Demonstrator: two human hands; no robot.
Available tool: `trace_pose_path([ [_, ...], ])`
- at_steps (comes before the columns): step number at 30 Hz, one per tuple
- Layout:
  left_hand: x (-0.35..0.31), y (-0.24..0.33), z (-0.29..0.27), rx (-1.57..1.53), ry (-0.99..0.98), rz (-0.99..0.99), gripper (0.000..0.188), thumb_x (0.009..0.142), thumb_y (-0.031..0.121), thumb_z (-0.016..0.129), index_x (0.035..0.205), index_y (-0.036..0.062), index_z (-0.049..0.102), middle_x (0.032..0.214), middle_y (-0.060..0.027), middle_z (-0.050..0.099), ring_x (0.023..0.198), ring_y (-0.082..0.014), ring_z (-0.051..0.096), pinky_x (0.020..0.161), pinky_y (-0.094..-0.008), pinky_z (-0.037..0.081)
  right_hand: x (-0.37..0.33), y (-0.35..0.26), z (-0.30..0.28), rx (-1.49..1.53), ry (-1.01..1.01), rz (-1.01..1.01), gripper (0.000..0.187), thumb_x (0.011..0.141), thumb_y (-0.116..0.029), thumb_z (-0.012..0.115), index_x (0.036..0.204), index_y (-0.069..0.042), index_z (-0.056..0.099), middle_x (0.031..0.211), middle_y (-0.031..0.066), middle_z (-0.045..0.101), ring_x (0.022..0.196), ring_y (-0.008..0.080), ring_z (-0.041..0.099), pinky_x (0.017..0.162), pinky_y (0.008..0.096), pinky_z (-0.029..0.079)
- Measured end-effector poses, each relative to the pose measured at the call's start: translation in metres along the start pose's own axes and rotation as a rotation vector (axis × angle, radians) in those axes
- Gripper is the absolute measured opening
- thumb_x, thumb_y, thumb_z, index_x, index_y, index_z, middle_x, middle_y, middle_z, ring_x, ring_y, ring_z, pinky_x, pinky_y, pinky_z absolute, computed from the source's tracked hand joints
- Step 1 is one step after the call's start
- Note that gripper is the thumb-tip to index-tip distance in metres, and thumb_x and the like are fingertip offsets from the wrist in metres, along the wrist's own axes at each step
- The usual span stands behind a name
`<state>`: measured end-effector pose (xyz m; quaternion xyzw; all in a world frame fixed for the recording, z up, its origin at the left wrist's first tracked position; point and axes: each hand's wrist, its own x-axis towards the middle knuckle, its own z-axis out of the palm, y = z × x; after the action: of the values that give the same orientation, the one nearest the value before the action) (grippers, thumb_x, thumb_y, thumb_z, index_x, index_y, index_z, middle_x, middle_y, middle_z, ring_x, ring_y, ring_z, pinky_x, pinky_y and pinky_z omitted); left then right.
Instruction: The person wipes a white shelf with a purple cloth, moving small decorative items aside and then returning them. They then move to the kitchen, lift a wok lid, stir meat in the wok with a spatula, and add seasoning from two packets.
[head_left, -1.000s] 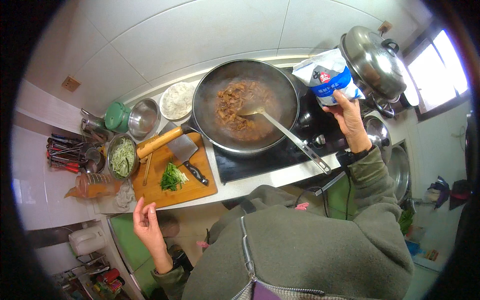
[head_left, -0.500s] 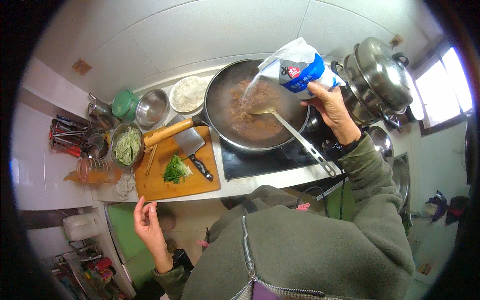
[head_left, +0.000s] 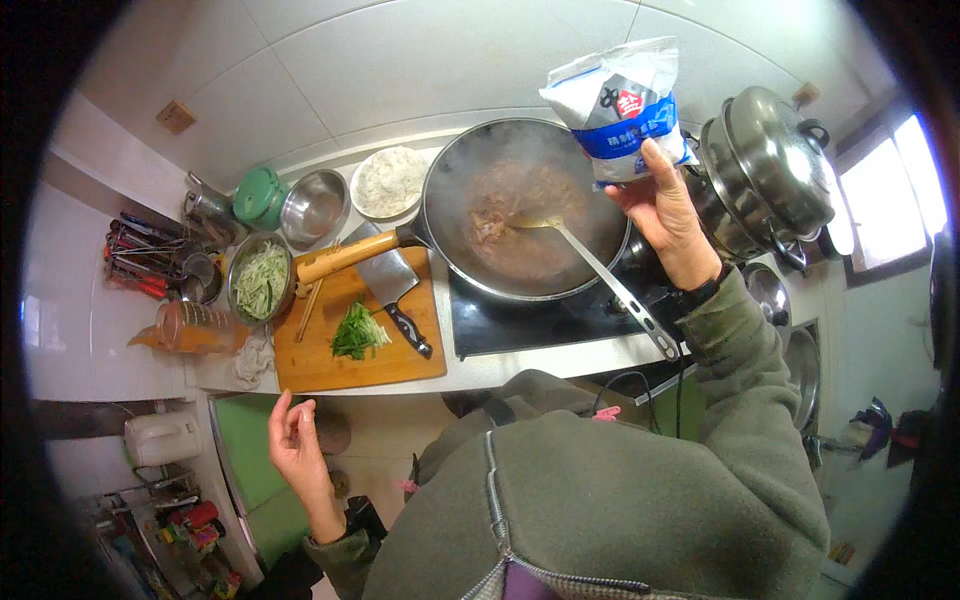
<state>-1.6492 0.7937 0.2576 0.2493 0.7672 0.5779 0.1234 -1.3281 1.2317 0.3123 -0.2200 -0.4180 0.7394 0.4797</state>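
My right hand [head_left: 662,215] grips the lower end of a white and blue plastic salt bag [head_left: 622,110], held upright over the right side of the wok. Steam rises from the wok [head_left: 440,225], which holds brown, meat-like pieces in liquid. A slotted metal spatula [head_left: 615,282] leans in it, its handle resting over the right rim toward the counter's front. My left hand [head_left: 298,455] hangs below the counter's front edge, fingers loosely apart, holding nothing. Nearest to it is the wooden cutting board [head_left: 405,362] with chopped greens [head_left: 360,332] and a cleaver [head_left: 393,285].
The wok's wooden handle [head_left: 347,256] juts left over the board. Around it stand a bowl of green shreds [head_left: 262,283], a metal bowl [head_left: 315,207], a bowl of white food [head_left: 388,183] and a green container [head_left: 261,198]. A large steamer pot [head_left: 765,165] stands right.
The salt bag was tipped, with white grains streaming into the wok; now it is upright, slightly higher, and the stream has stopped. My left hand stays in place.
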Motion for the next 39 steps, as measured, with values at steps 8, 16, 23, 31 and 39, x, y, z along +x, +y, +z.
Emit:
trace_pose_path([
  [8,-0.001,0.03,0.016,0.063,-0.069,0.097,0.036,0.104,0.009,0.064,0.139,-0.0021,0.06,0.109,-0.0083,0.072,0.102,-0.0129,0.064,0.098,-0.0314,0.05,-0.027,-0.009,0.035,0.089,-0.13,0.125,0.086,0.09,-0.047,0.082,0.156,-0.011,0.04,0.144,0.0195,0.058,0.131,0.0353,0.062,0.072,0.0303,0.066],
  [16,-0.017,0.034,0.017,0.129,-0.093,0.12,0.037,0.103,0.011,0.067,0.137,-0.0014,0.062,0.107,-0.0063,0.074,0.1,-0.0118,0.064,0.096,-0.0308,0.05,-0.065,-0.011,0.035,0.045,-0.07,0.127,0.092,0.087,-0.05,0.083,0.157,-0.01,0.038,0.145,0.022,0.057,0.128,0.0376,0.063,0.075,0.032,0.067],
  [23,-0.011,0.063,0.038,0.121,-0.176,0.103,0.033,0.1,0.008,0.07,0.131,-0.0016,0.066,0.108,-0.0074,0.074,0.097,-0.0121,0.065,0.092,-0.0305,0.052,-0.105,-0.001,0.012,0.192,-0.096,0.299,0.097,0.085,-0.059,0.081,0.157,-0.011,0.038,0.141,0.0257,0.06,0.123,0.0297,0.067,0.07,0.0302,0.065],
  [31,0.019,0.133,0.067,0.178,-0.56,0.616,0.03,0.091,0.011,0.077,0.118,-0.0008,0.073,0.103,-0.0115,0.073,0.096,-0.0234,0.067,0.089,-0.0347,0.052,-0.182,0.087,0.052,0.206,-0.082,0.481,0.083,0.086,-0.044,0.084,0.152,-0.014,0.044,0.136,0.0142,0.065,0.115,0.0302,0.069,0.069,0.0383,0.064],
  [39,0.025,0.13,0.055,0.181,-0.695,0.746,0.019,0.087,0.015,0.08,0.1,0.0018,0.073,0.09,-0.0099,0.069,0.084,-0.028,0.063,0.077,-0.0393,0.048,-0.232,0.153,0.099,0.272,-0.13,0.558,0.078,0.091,-0.031,0.081,0.155,-0.014,0.039,0.138,0.0087,0.063,0.112,0.0238,0.071,0.07,0.0371,0.068],
])
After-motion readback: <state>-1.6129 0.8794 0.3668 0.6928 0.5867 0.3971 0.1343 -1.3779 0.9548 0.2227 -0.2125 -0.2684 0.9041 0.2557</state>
